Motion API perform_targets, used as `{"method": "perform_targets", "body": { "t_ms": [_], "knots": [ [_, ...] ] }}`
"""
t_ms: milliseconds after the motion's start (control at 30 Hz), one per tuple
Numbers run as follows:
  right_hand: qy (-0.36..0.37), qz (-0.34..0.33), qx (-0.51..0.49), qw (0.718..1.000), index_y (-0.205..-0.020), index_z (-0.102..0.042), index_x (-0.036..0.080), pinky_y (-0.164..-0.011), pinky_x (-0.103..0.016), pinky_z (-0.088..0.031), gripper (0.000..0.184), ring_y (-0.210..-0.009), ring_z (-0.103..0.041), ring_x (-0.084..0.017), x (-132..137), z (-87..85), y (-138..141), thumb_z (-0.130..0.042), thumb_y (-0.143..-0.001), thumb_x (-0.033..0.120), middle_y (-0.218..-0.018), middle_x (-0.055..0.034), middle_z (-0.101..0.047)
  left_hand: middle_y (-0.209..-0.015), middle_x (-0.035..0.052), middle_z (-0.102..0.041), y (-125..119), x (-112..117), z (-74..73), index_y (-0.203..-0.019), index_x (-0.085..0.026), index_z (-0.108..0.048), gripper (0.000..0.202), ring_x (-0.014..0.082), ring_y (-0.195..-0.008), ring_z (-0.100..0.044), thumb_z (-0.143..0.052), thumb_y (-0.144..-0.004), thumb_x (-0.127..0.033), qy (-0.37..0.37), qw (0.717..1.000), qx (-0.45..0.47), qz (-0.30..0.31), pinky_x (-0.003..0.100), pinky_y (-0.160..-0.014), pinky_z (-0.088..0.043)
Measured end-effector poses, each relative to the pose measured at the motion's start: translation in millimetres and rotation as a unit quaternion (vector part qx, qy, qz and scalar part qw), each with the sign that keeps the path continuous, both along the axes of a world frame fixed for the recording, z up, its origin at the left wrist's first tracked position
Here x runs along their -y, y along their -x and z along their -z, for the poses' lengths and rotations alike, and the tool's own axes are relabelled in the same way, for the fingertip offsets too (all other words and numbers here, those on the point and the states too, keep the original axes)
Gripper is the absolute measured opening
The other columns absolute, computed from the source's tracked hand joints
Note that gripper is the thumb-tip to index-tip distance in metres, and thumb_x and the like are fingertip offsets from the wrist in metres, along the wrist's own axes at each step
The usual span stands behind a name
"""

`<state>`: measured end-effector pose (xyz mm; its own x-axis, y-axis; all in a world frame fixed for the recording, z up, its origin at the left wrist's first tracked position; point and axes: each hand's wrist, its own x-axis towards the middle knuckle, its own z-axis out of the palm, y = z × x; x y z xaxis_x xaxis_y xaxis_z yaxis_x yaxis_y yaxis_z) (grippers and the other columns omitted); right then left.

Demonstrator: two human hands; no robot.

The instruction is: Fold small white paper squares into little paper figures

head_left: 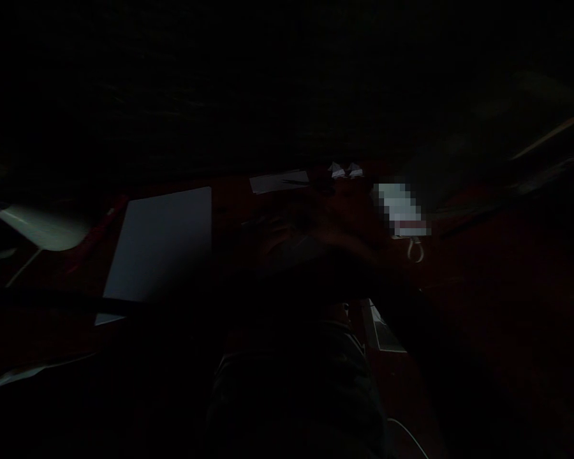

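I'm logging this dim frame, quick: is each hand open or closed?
Left hand: cannot be told, too dark.
Right hand: cannot be told either, lost in shadow.

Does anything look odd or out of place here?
Yes: right of centre, the pale rectangular item shows as coarse square blocks, hiding its detail. I see no spill or damage, though darkness hides much.

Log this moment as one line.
View: very dark | Hands: close together by a dim greyish piece, grip unclear | Left side: large pale sheet | Beyond: smaller pale sheet, two small white pieces
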<state>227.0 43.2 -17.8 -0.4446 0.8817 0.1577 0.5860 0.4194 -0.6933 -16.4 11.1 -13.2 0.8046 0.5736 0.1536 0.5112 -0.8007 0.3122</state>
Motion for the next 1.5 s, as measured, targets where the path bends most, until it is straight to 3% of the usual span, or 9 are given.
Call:
{"method": "perform_targets", "body": {
  "t_ms": [233, 433, 567, 733, 867, 1067, 1300, 1500],
  "knots": [
    [-0.007, -0.075, -0.037, 0.996, -0.112, -0.083, 0.021, -0.102, -0.042, -0.062, 0.030, -0.111, -0.078, -0.025, -4.2, 7.8, -9.5, -0.063, -0.092, 0.011, -0.118, -0.0079, -0.085, -0.144, 0.0105, -0.075, 1.1, 1.1, -9.8, -0.136, -0.024, -0.075, 0.037, 0.0343, -0.142, -0.060, -0.055, -0.105, -0.021, -0.010, 1.000, 0.000, 0.005, 0.060, -0.126, -0.039],
    [0.027, -0.061, -0.013, 0.998, -0.103, -0.088, 0.024, -0.098, -0.038, -0.060, 0.029, -0.100, -0.080, -0.022, -6.0, 5.0, -11.6, -0.065, -0.090, 0.013, -0.105, -0.0035, -0.087, -0.148, 0.0071, -0.075, 2.1, -0.3, -10.2, -0.136, -0.023, -0.073, 0.036, 0.0331, -0.145, -0.060, -0.053, -0.106, -0.017, 0.003, 1.000, 0.005, 0.020, 0.061, -0.129, -0.037],
    [0.008, -0.046, -0.037, 0.998, -0.103, -0.087, 0.024, -0.096, -0.037, -0.059, 0.029, -0.100, -0.079, -0.022, -5.2, 5.2, -11.4, -0.066, -0.087, 0.011, -0.105, -0.0039, -0.086, -0.148, 0.0075, -0.075, 3.4, -1.1, -10.9, -0.134, -0.025, -0.074, 0.034, 0.0323, -0.147, -0.060, -0.056, -0.106, -0.018, 0.021, 0.999, 0.024, 0.022, 0.061, -0.129, -0.040],
    [0.000, -0.045, -0.039, 0.998, -0.101, -0.084, 0.021, -0.091, -0.035, -0.058, 0.025, -0.095, -0.077, -0.022, -6.7, 9.5, -13.3, -0.067, -0.085, 0.012, -0.104, -0.0048, -0.084, -0.150, 0.0106, -0.072, 2.6, -0.7, -5.1, -0.137, -0.023, -0.073, 0.039, 0.0272, -0.142, -0.066, -0.051, -0.105, -0.016, 0.058, 0.995, 0.075, 0.043, 0.050, -0.123, -0.053],
    [-0.024, -0.011, -0.036, 0.999, -0.104, -0.082, 0.020, -0.093, -0.038, -0.058, 0.025, -0.101, -0.076, -0.024, -7.6, 7.6, -14.5, -0.068, -0.084, 0.013, -0.111, -0.0084, -0.083, -0.149, 0.0124, -0.072, 1.7, -2.2, 1.6, -0.136, -0.021, -0.072, 0.039, 0.0268, -0.140, -0.068, -0.051, -0.104, -0.015, 0.064, 0.994, 0.081, 0.035, 0.047, -0.120, -0.056],
    [-0.031, -0.025, -0.032, 0.999, -0.102, -0.082, 0.021, -0.100, -0.040, -0.058, 0.032, -0.104, -0.076, -0.023, -6.1, 6.4, -13.7, -0.060, -0.084, 0.006, -0.112, -0.0072, -0.083, -0.147, 0.0107, -0.073, 4.7, -7.5, -1.3, -0.135, -0.022, -0.073, 0.039, 0.0277, -0.136, -0.070, -0.056, -0.101, -0.016, 0.059, 0.996, 0.061, 0.001, 0.048, -0.120, -0.056],
    [-0.004, -0.061, -0.009, 0.998, -0.109, -0.086, 0.021, -0.099, -0.038, -0.060, 0.030, -0.105, -0.080, -0.024, -4.1, 5.6, -14.0, -0.071, -0.087, 0.007, -0.117, -0.0071, -0.086, -0.144, 0.0101, -0.073, 9.4, -8.2, -4.8, -0.135, -0.021, -0.073, 0.037, 0.0270, -0.134, -0.070, -0.056, -0.103, -0.018, 0.062, 0.995, 0.075, -0.011, 0.045, -0.119, -0.056],
    [0.008, -0.045, -0.001, 0.999, -0.113, -0.086, 0.020, -0.096, -0.035, -0.061, 0.030, -0.103, -0.081, -0.023, -3.7, 6.6, -13.1, -0.075, -0.089, 0.006, -0.116, -0.0069, -0.087, -0.143, 0.0115, -0.074, 10.3, -7.8, -8.8, -0.134, -0.020, -0.073, 0.035, 0.0277, -0.135, -0.069, -0.055, -0.104, -0.019, 0.081, 0.993, 0.081, -0.003, 0.047, -0.120, -0.055]
  ]
}}
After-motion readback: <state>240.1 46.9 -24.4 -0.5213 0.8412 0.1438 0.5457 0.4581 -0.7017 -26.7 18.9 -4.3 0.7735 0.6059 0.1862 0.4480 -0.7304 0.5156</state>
